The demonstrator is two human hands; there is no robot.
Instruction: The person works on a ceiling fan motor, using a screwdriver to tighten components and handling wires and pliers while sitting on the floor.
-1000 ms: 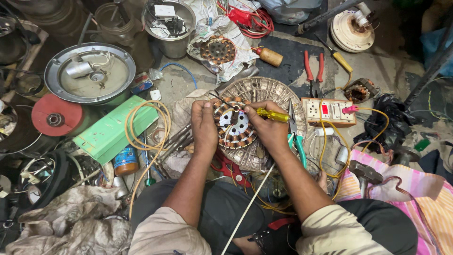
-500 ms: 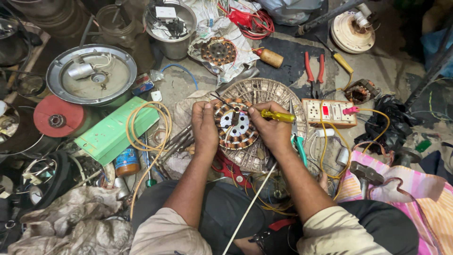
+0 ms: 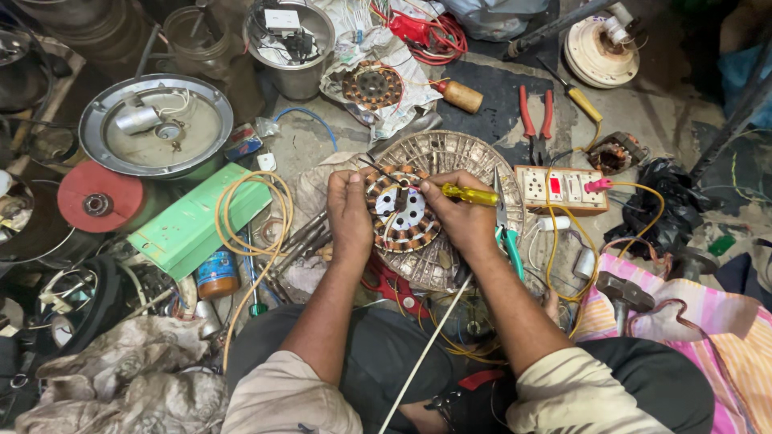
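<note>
Left hand [image 3: 350, 215] grips rim of copper-wound stator [image 3: 402, 210] resting on round perforated metal plate [image 3: 466, 161] on floor, right hand [image 3: 460, 217] clenched around yellow-handled screwdriver [image 3: 466, 194], tip at stator's centre; red pliers [image 3: 537, 120] lie well apart.

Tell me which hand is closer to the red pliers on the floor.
Right. The right hand holding the yellow screwdriver lies just below the red pliers; the left hand sits farther away, across the motor coil.

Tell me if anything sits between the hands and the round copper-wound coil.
Nothing visible does. The left hand grips the coil's left edge directly, and the right hand rests on its right edge, holding a yellow-handled screwdriver toward the centre.
</note>
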